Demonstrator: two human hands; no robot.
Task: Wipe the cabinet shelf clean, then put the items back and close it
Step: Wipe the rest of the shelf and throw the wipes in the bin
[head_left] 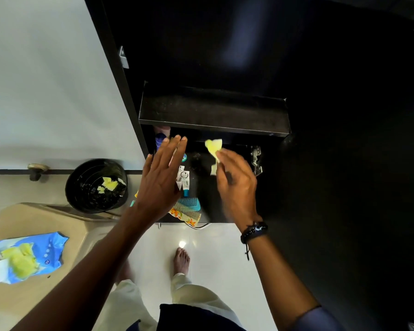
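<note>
The black cabinet stands open, with a bare upper shelf (213, 111) and a lower shelf (208, 187) below it. My right hand (234, 185) pinches a crumpled yellow wipe (214, 149) above the right part of the lower shelf. My left hand (160, 180) hovers flat with fingers spread over the left part, holding nothing. Under and beside it lie small tubes (185, 181), a teal comb (189, 202), a floral comb (187, 215) and a blue bottle (160, 139) at the back left, partly hidden.
A black bin (81, 187) with used yellow wipes stands on the floor to the left. A blue wipe packet (26, 256) lies on a beige surface at lower left. A door hinge (256, 158) sits on the cabinet's right wall. My bare feet are below.
</note>
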